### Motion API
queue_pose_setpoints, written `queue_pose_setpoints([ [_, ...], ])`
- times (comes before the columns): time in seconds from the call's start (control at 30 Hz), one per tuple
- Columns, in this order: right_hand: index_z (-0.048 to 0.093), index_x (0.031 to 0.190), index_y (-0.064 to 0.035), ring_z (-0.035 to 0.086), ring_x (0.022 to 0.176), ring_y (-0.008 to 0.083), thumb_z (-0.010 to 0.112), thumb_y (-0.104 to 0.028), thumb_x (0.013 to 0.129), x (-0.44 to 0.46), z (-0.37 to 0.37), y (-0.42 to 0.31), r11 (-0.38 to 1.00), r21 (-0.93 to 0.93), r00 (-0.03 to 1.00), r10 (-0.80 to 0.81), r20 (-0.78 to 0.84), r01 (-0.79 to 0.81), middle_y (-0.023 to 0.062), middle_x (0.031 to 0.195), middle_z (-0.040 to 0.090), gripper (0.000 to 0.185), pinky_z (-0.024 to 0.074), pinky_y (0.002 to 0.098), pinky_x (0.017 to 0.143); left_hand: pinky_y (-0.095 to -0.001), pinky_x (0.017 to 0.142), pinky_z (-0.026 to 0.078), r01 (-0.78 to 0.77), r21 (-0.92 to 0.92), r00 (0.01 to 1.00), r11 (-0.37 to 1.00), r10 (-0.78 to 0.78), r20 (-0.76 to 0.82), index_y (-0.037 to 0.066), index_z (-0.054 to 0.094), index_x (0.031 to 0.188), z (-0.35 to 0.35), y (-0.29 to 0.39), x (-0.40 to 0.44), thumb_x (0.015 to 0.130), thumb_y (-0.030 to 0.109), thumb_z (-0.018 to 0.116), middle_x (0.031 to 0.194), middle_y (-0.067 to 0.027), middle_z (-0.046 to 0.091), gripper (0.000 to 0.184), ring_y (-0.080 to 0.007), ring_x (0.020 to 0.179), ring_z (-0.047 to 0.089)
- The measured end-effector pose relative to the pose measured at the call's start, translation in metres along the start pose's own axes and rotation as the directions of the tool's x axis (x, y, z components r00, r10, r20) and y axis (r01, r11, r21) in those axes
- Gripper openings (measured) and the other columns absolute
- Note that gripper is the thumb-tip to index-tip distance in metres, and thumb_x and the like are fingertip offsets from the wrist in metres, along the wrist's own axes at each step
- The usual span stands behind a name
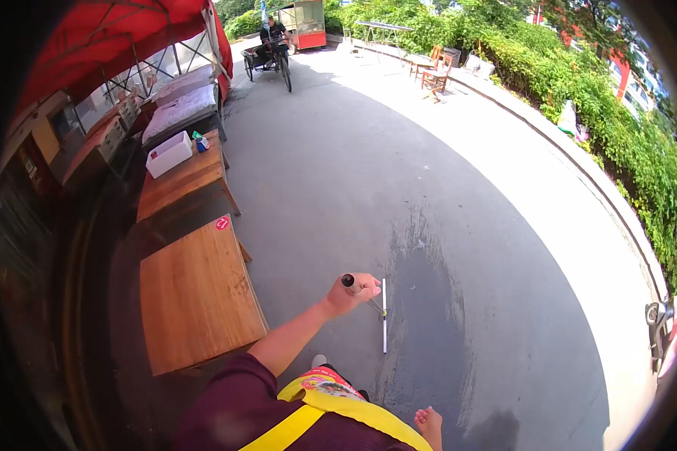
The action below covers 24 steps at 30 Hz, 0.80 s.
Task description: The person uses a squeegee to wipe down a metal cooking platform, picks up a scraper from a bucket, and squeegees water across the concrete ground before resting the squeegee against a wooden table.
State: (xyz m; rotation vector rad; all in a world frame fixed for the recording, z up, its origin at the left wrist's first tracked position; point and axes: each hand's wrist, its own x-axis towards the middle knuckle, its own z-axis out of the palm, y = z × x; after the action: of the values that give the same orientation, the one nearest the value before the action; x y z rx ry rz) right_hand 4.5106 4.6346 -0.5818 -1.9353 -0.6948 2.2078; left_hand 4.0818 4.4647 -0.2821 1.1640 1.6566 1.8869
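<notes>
My left hand point(357, 292) is wrapped round the pole of a floor squeegee, held out in front of me at the end of my stretched arm. The pole's dark round end point(347, 279) points up toward me. Below the hand, the long thin white head of the squeegee point(384, 334) lies on the grey pavement, along the left edge of a wet streak point(429, 316). Low beside my body hangs my right hand point(429, 419), its fingers loosely bent and slightly apart, with nothing in it.
Wooden tables point(199, 293) stand to my left, one bearing a white box point(169, 154), beneath a red canopy point(113, 37). Ahead, a person rides a tricycle point(278, 56). Chairs point(435, 75) and a hedge point(579, 128) line the right, behind a low curb point(579, 161).
</notes>
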Motion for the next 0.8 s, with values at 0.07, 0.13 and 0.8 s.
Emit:
queue_pose_setpoints([
  [0.07, 0.048, 0.088, -0.0012, 0.054, 0.06, 0.0235, 0.044, -0.024, 0.086, -0.011, 0.011, -0.006, 0.994, -0.103, 0.998, -0.031, 0.055, 0.037, 0.0125, 0.072, 0.055, 0.023, 0.0453, 0.0353, 0.055, -0.0305, 0.077, 0.044, 0.008, 0.011, 1.0, 1.0, -0.008, -0.024, 0.003, 0.046, 0.056, -0.016, 0.022, -0.002, 0.078, 0.007, 0.055, 0.057, -0.0005, 0.048, 0.024, -0.0126, 0.062, 0.05],
  [0.13, 0.047, 0.089, -0.0015, 0.054, 0.059, 0.0238, 0.044, -0.022, 0.086, -0.017, 0.017, -0.004, 0.99, -0.135, 0.997, -0.041, 0.059, 0.048, 0.0124, 0.072, 0.055, 0.021, 0.0453, 0.0361, 0.053, -0.0296, 0.075, 0.044, 0.111, -0.001, 0.994, 0.994, -0.111, -0.021, 0.004, 0.045, 0.056, -0.034, 0.027, -0.013, 0.078, 0.008, 0.055, 0.057, -0.0004, 0.048, 0.025, -0.0124, 0.063, 0.05],
  [0.8, 0.045, 0.094, -0.0015, 0.057, 0.053, 0.0233, 0.049, -0.014, 0.083, -0.023, 0.173, -0.009, 0.874, -0.416, 0.963, -0.181, 0.198, 0.25, 0.0128, 0.068, 0.057, 0.017, 0.0469, 0.0335, 0.042, -0.0251, 0.062, 0.037, -0.15, -0.226, 0.712, 0.962, -0.054, -0.701, 0.009, 0.041, 0.059, -0.341, -0.026, -0.145, 0.078, 0.009, 0.055, 0.054, -0.0005, 0.042, 0.023, -0.0104, 0.054, 0.041],
])
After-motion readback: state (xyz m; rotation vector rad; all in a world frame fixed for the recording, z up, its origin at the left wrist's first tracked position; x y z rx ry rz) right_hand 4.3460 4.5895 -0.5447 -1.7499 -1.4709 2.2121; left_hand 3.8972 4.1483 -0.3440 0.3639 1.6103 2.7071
